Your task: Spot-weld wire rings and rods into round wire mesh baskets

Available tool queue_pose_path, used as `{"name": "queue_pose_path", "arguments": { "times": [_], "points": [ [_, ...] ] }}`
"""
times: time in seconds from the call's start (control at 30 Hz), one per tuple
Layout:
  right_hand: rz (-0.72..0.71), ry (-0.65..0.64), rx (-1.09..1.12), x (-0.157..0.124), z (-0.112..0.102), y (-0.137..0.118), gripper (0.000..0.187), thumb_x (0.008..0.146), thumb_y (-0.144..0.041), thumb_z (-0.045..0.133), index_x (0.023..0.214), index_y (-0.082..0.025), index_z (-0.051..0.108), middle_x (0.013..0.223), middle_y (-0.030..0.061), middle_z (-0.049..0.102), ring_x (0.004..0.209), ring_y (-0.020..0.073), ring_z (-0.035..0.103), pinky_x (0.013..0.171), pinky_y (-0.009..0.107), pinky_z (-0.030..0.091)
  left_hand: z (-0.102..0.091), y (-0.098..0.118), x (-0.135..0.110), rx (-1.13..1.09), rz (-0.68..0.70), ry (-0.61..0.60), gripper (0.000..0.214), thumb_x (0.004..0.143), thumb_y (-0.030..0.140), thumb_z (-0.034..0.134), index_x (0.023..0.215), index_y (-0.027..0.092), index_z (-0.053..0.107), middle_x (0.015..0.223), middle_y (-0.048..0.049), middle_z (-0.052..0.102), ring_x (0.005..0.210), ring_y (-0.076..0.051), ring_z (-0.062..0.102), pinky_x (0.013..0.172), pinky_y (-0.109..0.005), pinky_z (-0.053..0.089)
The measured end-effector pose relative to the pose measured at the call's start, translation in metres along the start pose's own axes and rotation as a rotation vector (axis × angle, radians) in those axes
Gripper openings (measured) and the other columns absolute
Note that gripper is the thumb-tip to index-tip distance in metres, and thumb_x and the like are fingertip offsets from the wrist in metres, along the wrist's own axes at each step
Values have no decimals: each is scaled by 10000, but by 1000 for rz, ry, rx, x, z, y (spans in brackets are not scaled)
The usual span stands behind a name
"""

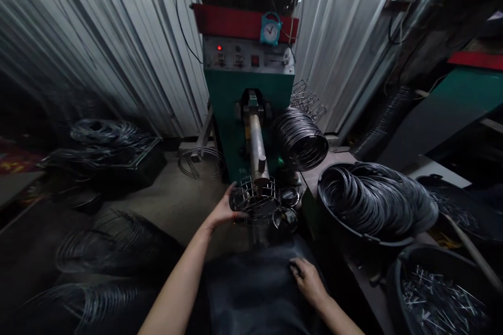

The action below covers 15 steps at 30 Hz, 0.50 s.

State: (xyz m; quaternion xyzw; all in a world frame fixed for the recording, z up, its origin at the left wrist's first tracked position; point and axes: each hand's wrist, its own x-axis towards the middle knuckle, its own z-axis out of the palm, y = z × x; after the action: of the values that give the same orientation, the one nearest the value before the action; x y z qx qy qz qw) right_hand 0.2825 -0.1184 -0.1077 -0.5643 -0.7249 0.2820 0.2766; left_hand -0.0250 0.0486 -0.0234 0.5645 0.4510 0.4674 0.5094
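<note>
our left hand (225, 210) is closed on the left edge of a round wire basket (249, 200), the thumb by the near rim and the fingers up along the side. the basket sits under the drooping end of the metal arm (257, 146) that juts from the green machine (222, 110); we cannot tell if the tip touches the wires. two small round metal parts (285, 218) crowd the basket's right edge, so room is tight there, while on the left a stretch of grey floor (188, 183) opens beside our wrist. our right hand (304, 276) lies over the dark cloth (251, 288) on our lap, well apart from the basket, fingers curled; we cannot tell whether they hold anything. further right, the rim of a tub of wire rings (369, 238) and the rim of a tub of short rods (397, 275) bound that side, with our right forearm nearer the second.
</note>
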Motion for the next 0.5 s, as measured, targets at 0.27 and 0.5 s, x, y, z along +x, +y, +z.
{"name": "queue_pose_path", "arguments": {
  "times": [0.27,0.5],
  "points": [
    [34,-57,87,12,-9,-15,255,820,-257,451,910,-183,678,890,119,683,844,246,637,765,352,497,17,-12,-18,-193,-70,206,1053,428,283,859,1329,191,321,1294,-126,492,1187,-271,498,1030,-426,377],
    [-32,-123,220,52,-66,-112,217,747,-226,597,963,-205,609,801,10,652,737,173,595,667,257,442,23,29,-73,470,166,116,934,482,322,816,1306,202,393,1311,-119,460,1224,-276,445,1040,-416,354]
  ]
}}
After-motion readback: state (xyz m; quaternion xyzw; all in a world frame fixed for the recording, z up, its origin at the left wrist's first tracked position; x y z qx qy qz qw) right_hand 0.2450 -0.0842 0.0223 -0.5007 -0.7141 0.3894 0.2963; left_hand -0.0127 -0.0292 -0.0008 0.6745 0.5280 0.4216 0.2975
